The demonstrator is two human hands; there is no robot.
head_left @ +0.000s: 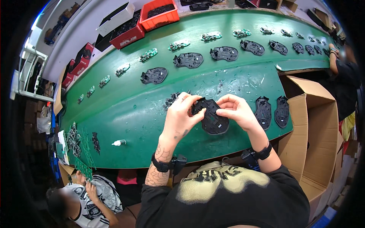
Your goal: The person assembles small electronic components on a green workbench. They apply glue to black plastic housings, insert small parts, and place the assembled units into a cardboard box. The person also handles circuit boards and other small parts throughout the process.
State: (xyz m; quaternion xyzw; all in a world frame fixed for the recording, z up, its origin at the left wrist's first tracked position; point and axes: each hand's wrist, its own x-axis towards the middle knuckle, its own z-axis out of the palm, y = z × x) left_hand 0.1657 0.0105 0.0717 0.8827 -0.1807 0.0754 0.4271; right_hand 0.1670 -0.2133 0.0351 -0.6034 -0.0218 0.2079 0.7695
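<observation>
Between my hands, above the green mat, is a black plastic mouse base point(215, 123), its moulded inside facing up. My left hand point(181, 114) is closed at its upper left, thumb and forefinger pinched over that edge; any small part between them is hidden. My right hand point(237, 111) grips the upper right edge with its thumb on the inner face. Just behind my left hand lies a pile of small black parts point(170, 102). Two more mouse bases point(262, 113) point(281, 111) rest to the right of my right hand.
Rows of green circuit boards point(178, 45) and black mouse bases point(188, 60) curve along the far table. A red bin point(159, 15) stands behind them. At left are a small white bottle point(119, 143) and a co-worker point(91, 197) holding boards. An open carton point(315, 140) stands right.
</observation>
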